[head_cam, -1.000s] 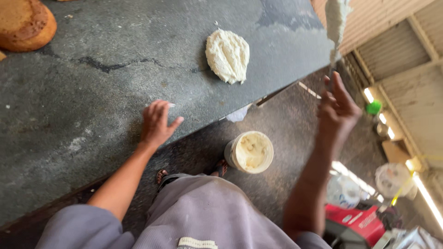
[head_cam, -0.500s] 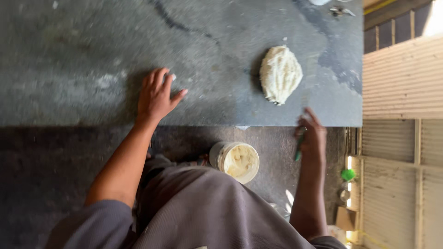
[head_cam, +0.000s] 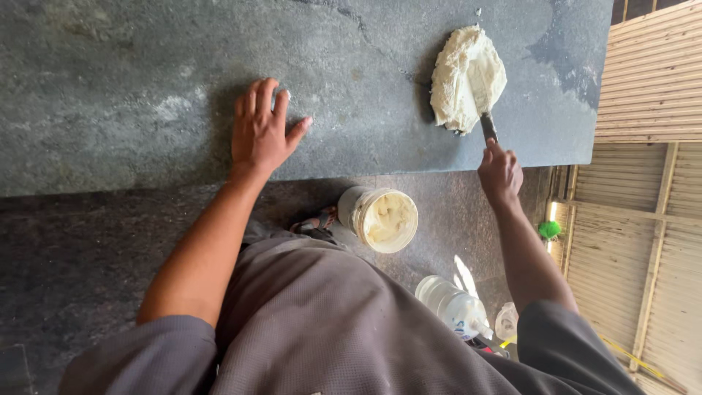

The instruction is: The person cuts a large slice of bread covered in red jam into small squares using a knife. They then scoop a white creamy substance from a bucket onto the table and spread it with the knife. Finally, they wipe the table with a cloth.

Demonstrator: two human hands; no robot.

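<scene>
The mound of white putty [head_cam: 462, 80] is seen on the grey stone slab [head_cam: 146, 73], toward the slab's right end, lying at about twelve o'clock from the right hand [head_cam: 500, 170] and just beyond its fingertips. The right hand is closed around the dark handle of a putty knife [head_cam: 484, 117], whose long axis runs roughly from six to twelve o'clock, the blade being laid into the lower right side of the mound (its tip is lost in the white mass). The left hand [head_cam: 262, 130] is spread flat on the slab, fingers released and holding nothing, well apart from the mound, at about nine o'clock from it; the right hand is plainly the nearer. A round tub of the same pale paste [head_cam: 380, 218] is seen on the floor below the slab edge, between the two arms. Compared with half a second ago, the right hand has been brought up from the slab edge and the knife set into the mound, while the left hand has stayed planted.
</scene>
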